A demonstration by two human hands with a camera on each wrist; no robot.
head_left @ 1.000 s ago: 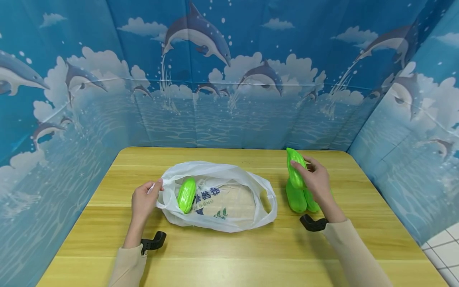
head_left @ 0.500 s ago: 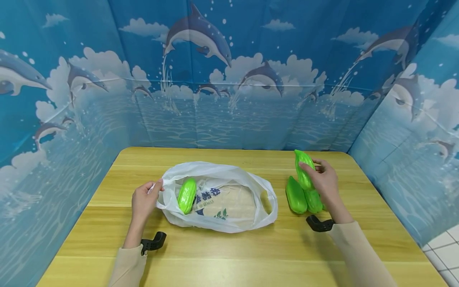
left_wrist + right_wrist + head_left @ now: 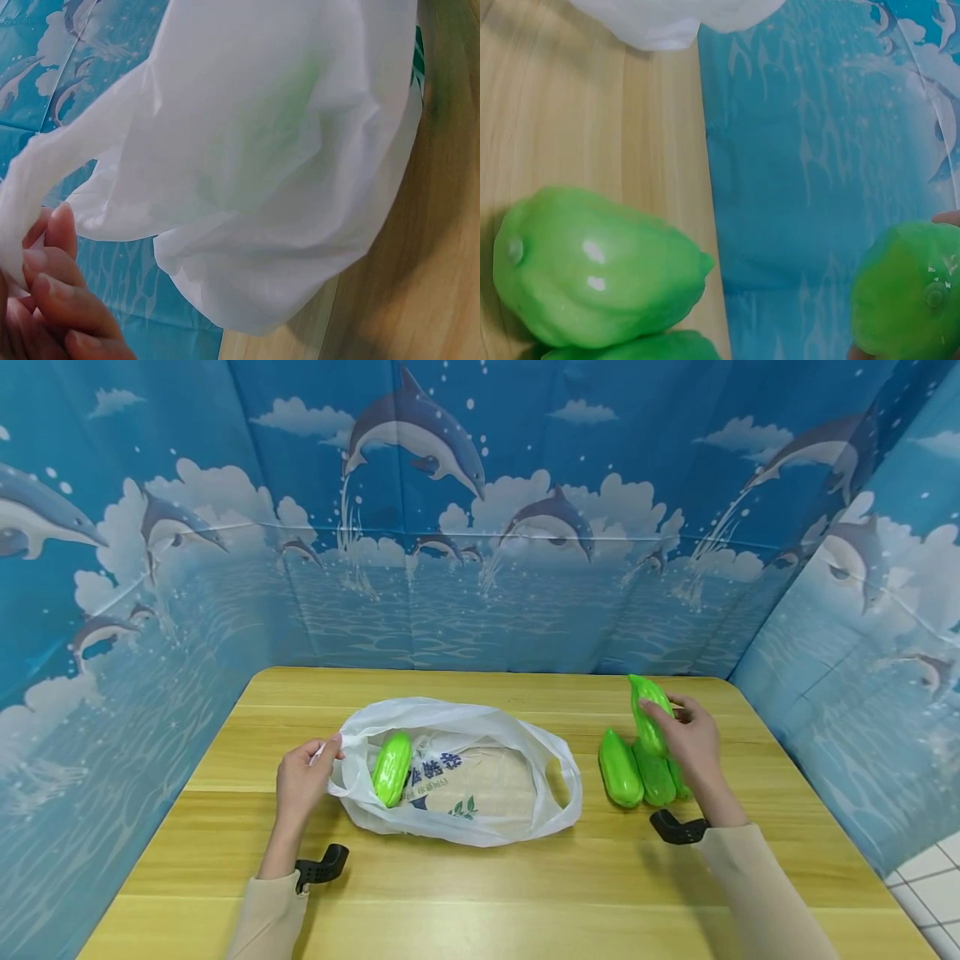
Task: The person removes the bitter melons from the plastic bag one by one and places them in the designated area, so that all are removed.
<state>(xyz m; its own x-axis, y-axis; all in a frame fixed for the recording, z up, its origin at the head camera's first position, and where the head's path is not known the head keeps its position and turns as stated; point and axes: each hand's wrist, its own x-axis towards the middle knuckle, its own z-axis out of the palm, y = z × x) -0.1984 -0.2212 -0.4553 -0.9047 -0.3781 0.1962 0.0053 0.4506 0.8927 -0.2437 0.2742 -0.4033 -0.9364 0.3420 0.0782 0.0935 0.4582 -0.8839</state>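
Observation:
My right hand pinches a glossy green gourd, ridged and pointed like a bitter melon, and holds it pointed end up. Below it, several similar green gourds lie side by side at the right of the table; the rightmost is partly hidden by my hand. At the left, my left hand grips the handle edge of a white plastic bag, fingers curled around it in the left wrist view. The bag's mouth faces up. Inside lie one green gourd and a beige printed packet.
A wooden table carries everything. Behind it and on both sides hangs a blue dolphin-print curtain. The bag's other handle spreads toward the gourds on the right. Black wrist mounts sit on both arms.
My right hand has moved to the right with the gourd, bringing the gourds on the table more into sight. The left hand and the bag have stayed in place.

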